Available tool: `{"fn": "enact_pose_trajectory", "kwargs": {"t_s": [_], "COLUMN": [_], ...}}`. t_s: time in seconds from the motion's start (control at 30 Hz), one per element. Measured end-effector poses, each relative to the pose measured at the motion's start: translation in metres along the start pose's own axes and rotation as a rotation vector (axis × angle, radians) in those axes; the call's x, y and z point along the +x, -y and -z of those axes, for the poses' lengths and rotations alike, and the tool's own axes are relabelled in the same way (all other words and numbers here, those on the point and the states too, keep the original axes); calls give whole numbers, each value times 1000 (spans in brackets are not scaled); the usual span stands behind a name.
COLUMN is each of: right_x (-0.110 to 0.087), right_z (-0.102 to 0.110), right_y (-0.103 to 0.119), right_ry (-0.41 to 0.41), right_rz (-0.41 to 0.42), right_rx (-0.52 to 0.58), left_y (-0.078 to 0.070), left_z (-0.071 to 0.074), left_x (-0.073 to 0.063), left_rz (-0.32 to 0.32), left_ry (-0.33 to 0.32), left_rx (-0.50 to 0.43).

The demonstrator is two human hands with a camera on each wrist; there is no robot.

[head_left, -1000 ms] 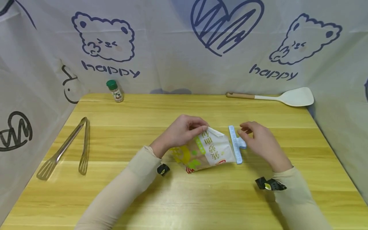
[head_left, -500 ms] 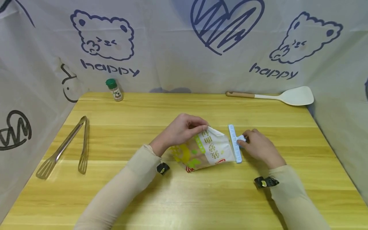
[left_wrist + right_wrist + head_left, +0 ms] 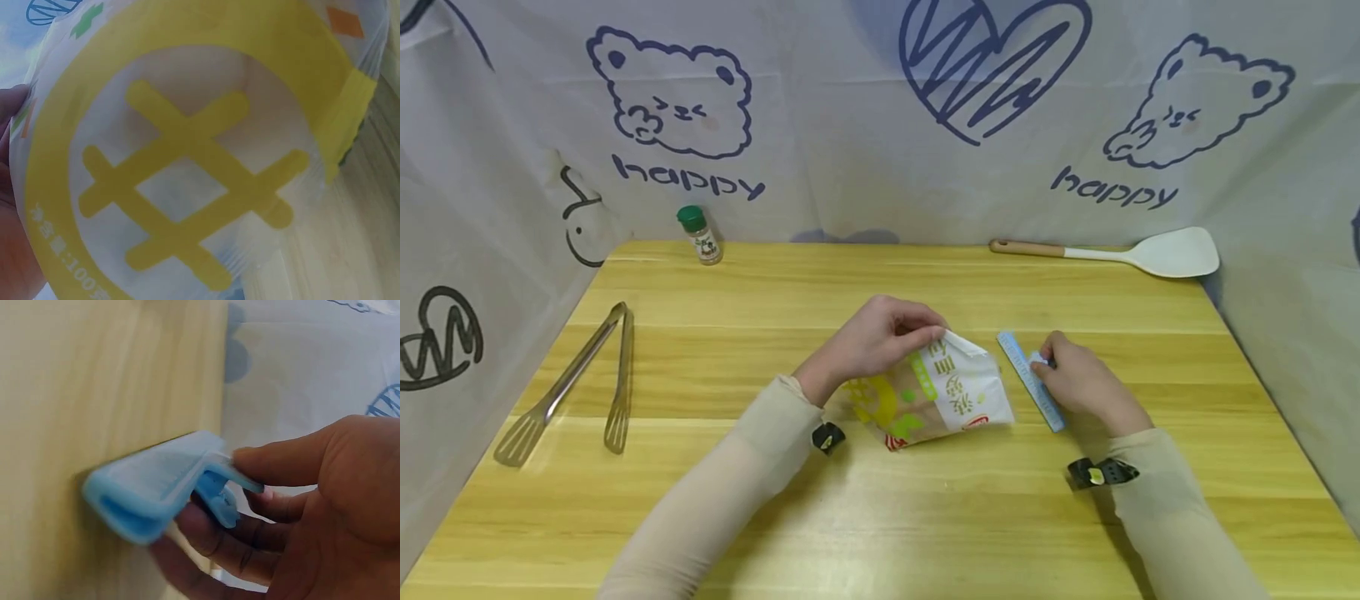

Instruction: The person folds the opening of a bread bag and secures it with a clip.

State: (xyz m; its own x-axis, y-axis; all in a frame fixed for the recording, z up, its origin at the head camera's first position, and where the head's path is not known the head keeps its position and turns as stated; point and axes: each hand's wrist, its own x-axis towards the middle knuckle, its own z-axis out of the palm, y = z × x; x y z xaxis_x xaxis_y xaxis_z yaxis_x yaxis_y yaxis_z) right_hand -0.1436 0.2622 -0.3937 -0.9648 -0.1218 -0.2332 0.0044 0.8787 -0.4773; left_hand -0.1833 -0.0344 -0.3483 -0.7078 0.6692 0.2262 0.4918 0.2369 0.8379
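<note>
My left hand (image 3: 880, 337) pinches the top corner of a food bag (image 3: 958, 392), white and tan with yellow and green print. The bag tilts over the table, its open-looking white end toward the right. Up close in the left wrist view, the bag (image 3: 187, 181) shows a yellow ring and crossed bars around a see-through window. To its right, my right hand (image 3: 1086, 379) holds a light blue bag clip (image 3: 1028, 379) by its handle. In the right wrist view, thumb and fingers grip the two handle tabs of the clip (image 3: 150, 481), its long bar pointing away from the palm.
Metal tongs (image 3: 617, 383) lie at the left of the wooden table (image 3: 925, 533). A green-capped seasoning bottle (image 3: 702, 237) stands at the back left. A white spatula (image 3: 1172, 252) with a wooden handle lies along the back right edge, before a patterned cloth wall.
My right hand has come down onto the clip and taken hold of its handle. The clip has turned and shifted right, away from the bag. My left hand stays on the bag.
</note>
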Motion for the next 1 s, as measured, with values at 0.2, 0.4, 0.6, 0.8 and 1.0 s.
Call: {"fn": "enact_pose_trajectory", "kwargs": {"t_s": [0.2, 0.4, 0.6, 0.8, 1.0], "right_x": [-9, -15, -24, -33, -39], "right_z": [11, 21, 27, 32, 37], "right_y": [7, 14, 18, 22, 22], "right_ry": [-30, -116, -297, -440, -404], "right_rz": [10, 33, 125, 227, 245], "right_rx": [62, 76, 149, 200, 168], "left_y": [2, 2, 2, 3, 3], "left_z": [2, 2, 1, 1, -1], "left_x": [0, 1, 1, 3, 4], "left_rz": [11, 5, 9, 10, 2], "left_ry": [-7, -2, 2, -1, 0], "left_rx": [0, -8, -10, 19, 32]}}
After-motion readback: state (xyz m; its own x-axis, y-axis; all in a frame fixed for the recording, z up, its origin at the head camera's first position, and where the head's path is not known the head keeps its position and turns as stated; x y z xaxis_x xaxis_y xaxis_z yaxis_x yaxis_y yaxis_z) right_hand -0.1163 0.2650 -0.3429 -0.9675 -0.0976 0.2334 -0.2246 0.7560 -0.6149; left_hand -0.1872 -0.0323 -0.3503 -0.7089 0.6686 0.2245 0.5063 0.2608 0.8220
